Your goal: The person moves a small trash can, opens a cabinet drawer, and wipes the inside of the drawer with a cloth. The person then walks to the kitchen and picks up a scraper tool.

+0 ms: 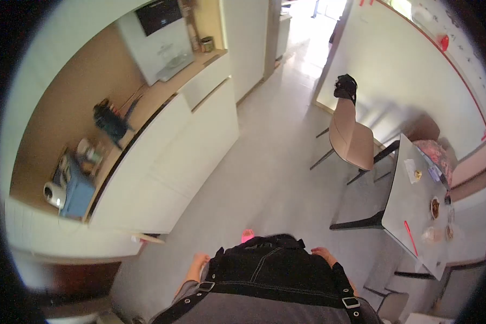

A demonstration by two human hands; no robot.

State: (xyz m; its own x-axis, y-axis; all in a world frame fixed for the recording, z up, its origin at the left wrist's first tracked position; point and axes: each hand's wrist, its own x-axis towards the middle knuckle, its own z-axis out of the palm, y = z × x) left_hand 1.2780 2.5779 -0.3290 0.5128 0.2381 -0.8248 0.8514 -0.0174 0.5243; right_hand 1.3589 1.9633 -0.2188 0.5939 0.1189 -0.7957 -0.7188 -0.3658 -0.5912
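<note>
My left hand (201, 258) hangs beside my body at the lower left, small and blurred, with its fingers mostly hidden. On the other side, my right hand (323, 252) is held low near the hip, partly behind the black apron (270, 264). No object shows in either hand, and both are away from the furniture. A pink shoe (247, 235) sticks out past the apron on the grey floor (243, 178). To my right stands a table (397, 216) with a red stick-like item (411, 237), a bowl of food (435, 208) and packets on it.
A beige chair (348, 137) with a black item (345, 87) over its back stands ahead right. Along the left run white cabinets (167, 167) with a water dispenser (159, 46), a blue box (80, 189) and a white camera-like device (54, 194). A bright doorway (308, 32) lies ahead.
</note>
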